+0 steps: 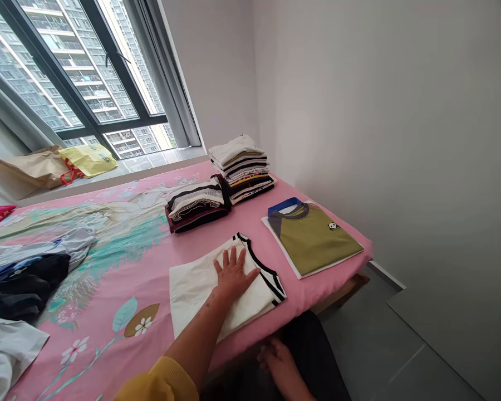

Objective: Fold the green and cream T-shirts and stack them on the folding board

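My left hand [232,273] lies flat with fingers spread on a folded white shirt [196,284] that has black-striped trim at the neck and sleeve. The shirt rests near the bed's front edge. My right hand [280,365] is low in front of the bed edge, close to my dark-clothed leg; its fingers are loosely bent and apart, with nothing seen in them. To the right of the white shirt lies a folded olive-green shirt [317,234] with a panda print, on top of other folded clothes with a blue collar.
A tall stack of folded clothes [242,167] stands near the wall, beside a lower folded stack [198,203]. Loose dark clothes [25,284] and a white garment [8,340] lie at left on the pink bedsheet [125,267]. Paper [33,167] and yellow bags [89,159] sit by the window.
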The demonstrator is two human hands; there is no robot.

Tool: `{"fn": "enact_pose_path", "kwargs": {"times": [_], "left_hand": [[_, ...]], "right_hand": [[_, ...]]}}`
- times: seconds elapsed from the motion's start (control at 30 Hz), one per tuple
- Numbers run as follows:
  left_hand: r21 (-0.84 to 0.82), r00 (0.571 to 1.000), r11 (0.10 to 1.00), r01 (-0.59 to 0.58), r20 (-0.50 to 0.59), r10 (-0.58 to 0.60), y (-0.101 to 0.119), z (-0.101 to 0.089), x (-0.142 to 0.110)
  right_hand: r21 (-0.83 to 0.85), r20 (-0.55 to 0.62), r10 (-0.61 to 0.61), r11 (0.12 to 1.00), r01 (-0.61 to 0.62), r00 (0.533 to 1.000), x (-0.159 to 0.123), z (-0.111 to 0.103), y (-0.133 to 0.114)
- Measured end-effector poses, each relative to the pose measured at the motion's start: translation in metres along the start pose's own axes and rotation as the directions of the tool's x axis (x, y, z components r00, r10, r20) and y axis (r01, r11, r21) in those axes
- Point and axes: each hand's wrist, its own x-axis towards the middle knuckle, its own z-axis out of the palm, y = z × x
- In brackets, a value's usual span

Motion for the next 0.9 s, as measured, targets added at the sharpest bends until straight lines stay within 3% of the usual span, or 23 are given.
{"fn": "enact_pose_path", "kwargs": {"times": [0.13, 0.27, 0.33, 0.47, 0.57, 0.67, 0.77, 0.9], "left_hand": [[0.012, 1.000, 1.000, 0.005, 0.005, -0.005, 0.011, -0.001, -0.017], [0.077, 0.982, 0.982, -0.173, -0.064, 0.178, 0.024, 0.012, -0.044], [0.081, 0.975, 0.978, -0.194, -0.089, 0.201, 0.030, 0.019, -0.051], [-0.012, 0.983, 0.984, -0.180, -0.049, 0.179, 0.034, 0.016, -0.060], [-0.115, 0.975, 0.969, -0.217, -0.062, 0.211, 0.030, 0.006, -0.084], [-0.168, 0.960, 0.956, -0.242, -0.183, 0.211, 0.016, -0.001, -0.126], [-0.198, 0.952, 0.960, -0.198, -0.271, 0.140, -0.015, -0.006, -0.162], [-0.257, 0.938, 0.959, -0.121, -0.345, 0.026, -0.068, -0.015, -0.165]], "right_hand": [[0.003, 0.008, 0.020, 1.000, -0.020, 1.000, 0.001, -0.002, 0.004], [-0.006, -0.006, 0.035, 0.999, -0.035, 0.999, 0.005, -0.004, 0.009], [-0.024, -0.007, 0.041, 0.999, -0.041, 0.999, 0.004, -0.004, 0.011], [-0.055, -0.011, 0.040, 0.998, -0.040, 0.999, -0.004, -0.006, 0.015], [-0.070, -0.011, 0.009, 0.997, -0.010, 1.000, -0.011, -0.012, 0.018], [-0.077, -0.008, -0.007, 0.997, 0.006, 1.000, -0.016, -0.017, 0.020], [-0.085, -0.046, -0.029, 0.996, 0.025, 0.999, -0.021, -0.019, 0.020], [-0.139, -0.090, -0.080, 0.988, 0.067, 0.993, -0.027, -0.013, 0.019]]}}
